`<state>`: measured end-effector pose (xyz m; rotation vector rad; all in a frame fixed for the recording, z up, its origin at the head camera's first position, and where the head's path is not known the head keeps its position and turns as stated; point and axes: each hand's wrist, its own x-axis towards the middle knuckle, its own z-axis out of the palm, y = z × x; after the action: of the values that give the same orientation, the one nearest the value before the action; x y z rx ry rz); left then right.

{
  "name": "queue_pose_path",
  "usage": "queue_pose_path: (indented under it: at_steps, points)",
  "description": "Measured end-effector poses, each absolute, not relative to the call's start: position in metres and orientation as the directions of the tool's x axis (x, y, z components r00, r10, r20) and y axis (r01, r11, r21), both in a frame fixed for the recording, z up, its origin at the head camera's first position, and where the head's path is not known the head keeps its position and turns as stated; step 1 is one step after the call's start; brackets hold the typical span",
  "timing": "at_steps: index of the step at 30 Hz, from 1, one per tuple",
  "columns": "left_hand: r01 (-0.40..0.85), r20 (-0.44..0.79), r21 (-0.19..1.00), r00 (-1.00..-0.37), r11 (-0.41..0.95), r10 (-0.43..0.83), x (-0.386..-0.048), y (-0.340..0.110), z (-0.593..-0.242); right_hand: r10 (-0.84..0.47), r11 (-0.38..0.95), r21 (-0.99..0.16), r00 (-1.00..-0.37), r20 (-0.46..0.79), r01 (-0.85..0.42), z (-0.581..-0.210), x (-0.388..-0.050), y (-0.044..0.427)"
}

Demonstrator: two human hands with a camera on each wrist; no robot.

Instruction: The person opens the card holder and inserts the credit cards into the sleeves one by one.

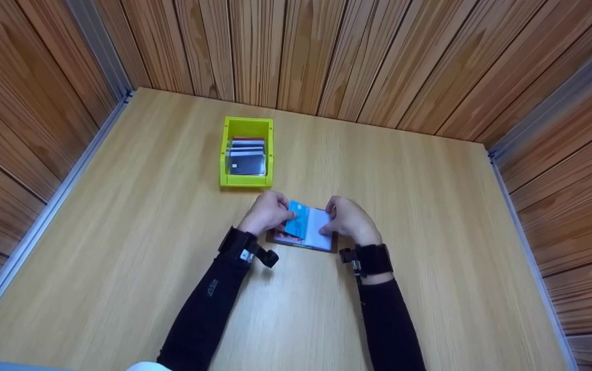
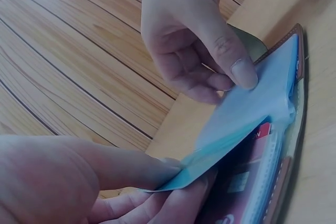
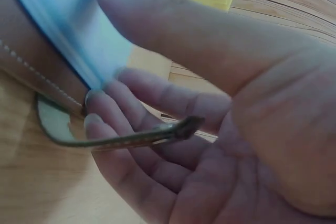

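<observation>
Blue card: A light-blue card (image 1: 297, 219) is tilted over the left half of an open card holder, its inner side close to the fold; whether it sits partly in a pocket cannot be told.
Left hand: The left hand (image 1: 267, 211) pinches the blue card by its outer side, thumb on top and fingers beneath.
Right hand: The right hand (image 1: 351, 219) grips the holder's opposite side, thumb pressed on a pale clear sleeve page (image 1: 318, 226), fingers bent at the outer edge.
Card holder: Brown, stitched and spread open, the card holder (image 3: 31, 40) lies near the middle of the worktop (image 1: 120, 247), well apart from the left and right edges.
Strap: A narrow strap (image 3: 105, 142) curves out from the cover and crosses in front of the right fingers.
Left pocket: A dark red card (image 2: 226, 198) shows below the raised blue one.
Bin: A yellow-green bin (image 1: 247, 181) stands near the worktop's far edge, closer to the far left corner than the far right, with several cards (image 1: 247, 165) inside.
Wrists: Black bands (image 1: 373, 259) bearing small cameras circle both wrists, above dark sleeves (image 1: 391, 319).
Backdrop: Wood-plank walls (image 1: 306, 56) rise along the far, left and right edges.
</observation>
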<state>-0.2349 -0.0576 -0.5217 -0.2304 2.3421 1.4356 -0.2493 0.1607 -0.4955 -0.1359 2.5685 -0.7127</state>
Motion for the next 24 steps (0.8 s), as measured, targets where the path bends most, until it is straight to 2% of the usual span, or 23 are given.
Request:
queue_pose_path:
  at_steps: [8, 14, 19, 24]
  points:
    - [-0.326, -0.414, 0.853, -0.898, 0.408, 0.148, -0.2328, -0.0591, -0.5217, -0.236, 0.857, -0.515, -0.891, -0.388, -0.003, -0.4985, -0.2528, 0.1599]
    - [-0.371, -0.443, 0.851, -0.888, 0.371, 0.127, -0.2335, -0.0619, -0.5224, -0.250, 0.847, -0.531, -0.910, -0.332, -0.039, -0.5004, -0.2550, 0.1582]
    - [-0.384, -0.462, 0.837, -0.878, 0.391, 0.125, -0.2348, -0.0637, -0.5221, -0.207, 0.809, -0.588, -0.942, -0.264, -0.013, -0.5017, -0.2546, 0.1562]
    - [-0.397, -0.478, 0.823, -0.870, 0.406, 0.120, -0.2354, -0.0638, -0.5203, -0.196, 0.804, -0.591, -0.965, -0.176, -0.056, -0.5031, -0.2542, 0.1545]
